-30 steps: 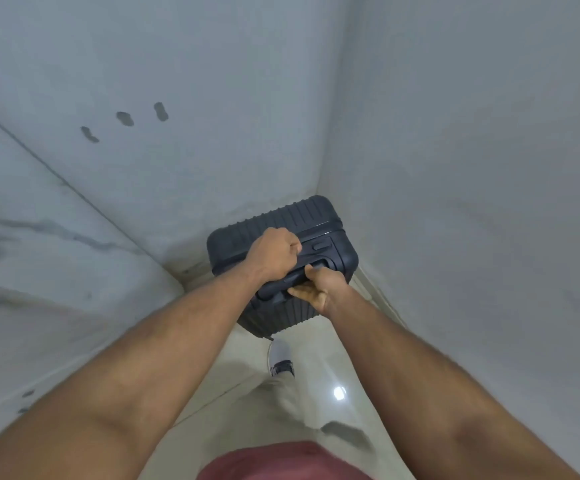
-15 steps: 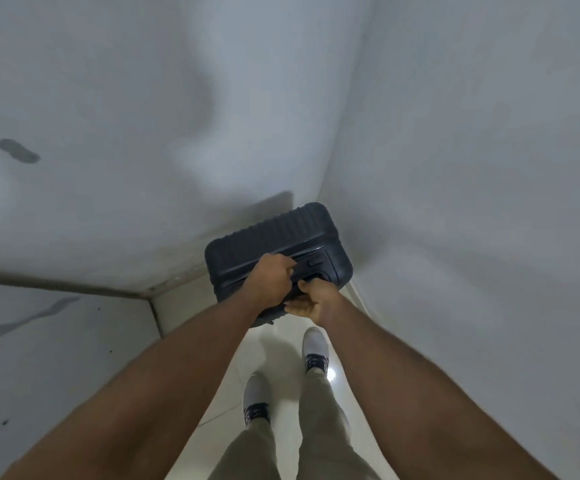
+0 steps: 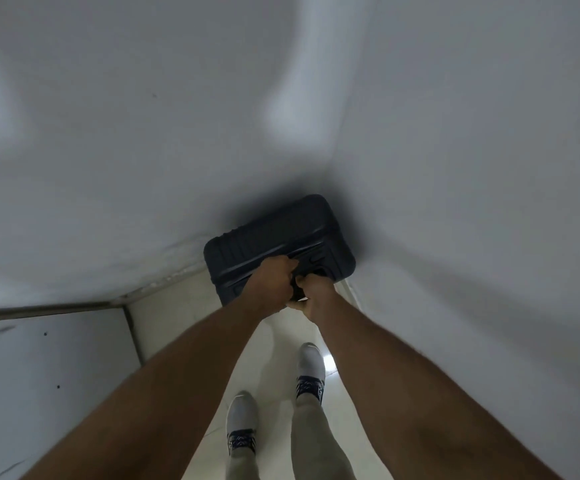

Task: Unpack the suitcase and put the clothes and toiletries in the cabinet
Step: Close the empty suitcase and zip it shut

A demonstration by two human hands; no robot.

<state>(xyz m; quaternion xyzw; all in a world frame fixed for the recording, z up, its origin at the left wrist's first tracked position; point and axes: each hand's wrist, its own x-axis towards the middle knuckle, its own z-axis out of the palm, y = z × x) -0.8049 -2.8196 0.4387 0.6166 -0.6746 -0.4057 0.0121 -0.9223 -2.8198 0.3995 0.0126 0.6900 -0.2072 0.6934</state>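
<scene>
A dark ribbed hard-shell suitcase (image 3: 274,233) stands closed in the corner where two white walls meet, seen from above. My left hand (image 3: 273,284) grips the handle on its top, fingers curled round it. My right hand (image 3: 312,294) grips the same handle just to the right, touching the left hand. The handle itself is mostly hidden under both hands. No clothes, toiletries or cabinet are in view.
White walls close in at the left (image 3: 108,168) and right (image 3: 472,202). A pale glossy tiled floor (image 3: 278,362) forms a narrow strip below. My two feet in white shoes (image 3: 311,365) stand on it. A white panel (image 3: 49,375) fills the lower left.
The view has swung further over the suitcase, which now sits closer to the corner. Both hands keep their hold on the top handle, and my feet have stepped forward.
</scene>
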